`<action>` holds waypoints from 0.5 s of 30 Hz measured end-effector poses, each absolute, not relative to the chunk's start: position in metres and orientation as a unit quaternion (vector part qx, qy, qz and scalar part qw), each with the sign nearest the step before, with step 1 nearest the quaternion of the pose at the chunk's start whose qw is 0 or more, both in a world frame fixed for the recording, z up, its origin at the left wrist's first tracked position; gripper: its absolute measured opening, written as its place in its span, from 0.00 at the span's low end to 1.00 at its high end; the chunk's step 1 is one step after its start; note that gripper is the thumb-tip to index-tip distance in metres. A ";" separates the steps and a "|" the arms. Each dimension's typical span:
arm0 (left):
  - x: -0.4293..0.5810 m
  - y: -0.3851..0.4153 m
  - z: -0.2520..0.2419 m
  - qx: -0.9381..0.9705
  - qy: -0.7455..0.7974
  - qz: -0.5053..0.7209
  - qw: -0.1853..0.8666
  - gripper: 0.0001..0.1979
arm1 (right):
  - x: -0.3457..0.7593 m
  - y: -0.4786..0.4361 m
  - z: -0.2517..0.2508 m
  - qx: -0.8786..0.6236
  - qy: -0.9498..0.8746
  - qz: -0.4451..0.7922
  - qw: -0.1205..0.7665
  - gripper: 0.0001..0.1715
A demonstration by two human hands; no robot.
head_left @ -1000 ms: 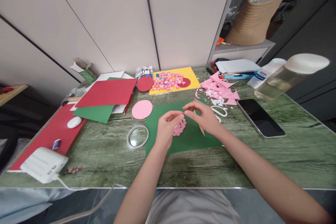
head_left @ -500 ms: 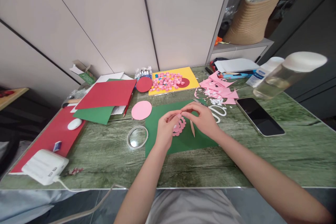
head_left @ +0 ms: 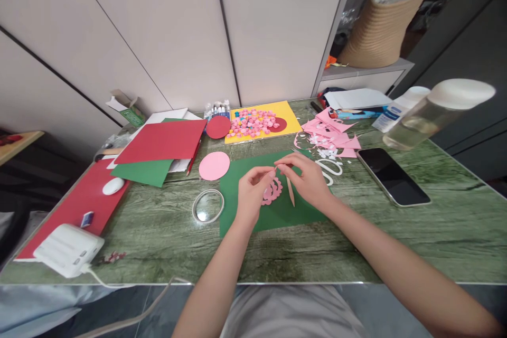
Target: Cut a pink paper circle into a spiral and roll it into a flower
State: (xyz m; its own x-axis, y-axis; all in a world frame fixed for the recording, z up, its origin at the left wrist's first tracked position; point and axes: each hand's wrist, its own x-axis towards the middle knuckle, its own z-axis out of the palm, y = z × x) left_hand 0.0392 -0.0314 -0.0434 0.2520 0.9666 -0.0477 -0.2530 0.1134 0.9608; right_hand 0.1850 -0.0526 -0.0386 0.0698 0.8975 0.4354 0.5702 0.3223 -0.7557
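Observation:
Both my hands meet above a sheet of green paper [head_left: 245,222]. My left hand [head_left: 251,190] is closed in a pinch, fingertips at the upper end of a scalloped pink paper spiral [head_left: 273,193]. The thumb and index finger of my right hand [head_left: 308,177] pinch the same end, which is too small to make out well. Below the fingers the rest of the spiral hangs or lies in curled rings over the green sheet; I cannot tell which. A flat pointed pinkish strip [head_left: 291,194] lies beneath my right hand.
A pink paper circle [head_left: 214,166] and a tape roll [head_left: 208,206] lie left of the green sheet. Behind are small pink pieces [head_left: 251,122] on yellow paper [head_left: 291,111]. Pink scraps [head_left: 332,137], a phone [head_left: 392,175] and a clear bottle [head_left: 412,121] stand or lie rightward.
My fingertips have shifted slightly at the end of the pink spiral, and the right fingers sit a little differently. The spiral's rings have moved slightly to the right.

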 end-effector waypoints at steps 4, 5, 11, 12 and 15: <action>0.039 -0.030 -0.045 0.469 0.399 0.487 0.620 0.09 | 0.186 -0.055 -0.036 -0.543 -0.671 0.184 0.471 0.10; 0.039 -0.030 -0.045 0.468 0.400 0.489 0.618 0.09 | 0.187 -0.055 -0.036 -0.538 -0.674 0.187 0.471 0.10; 0.040 -0.032 -0.044 0.464 0.393 0.497 0.619 0.08 | 0.183 -0.056 -0.037 -0.527 -0.672 0.161 0.495 0.07; 0.040 -0.032 -0.043 0.464 0.392 0.497 0.619 0.08 | 0.183 -0.056 -0.037 -0.528 -0.669 0.158 0.498 0.06; 0.040 -0.032 -0.043 0.465 0.392 0.497 0.618 0.08 | 0.183 -0.055 -0.037 -0.533 -0.664 0.154 0.502 0.06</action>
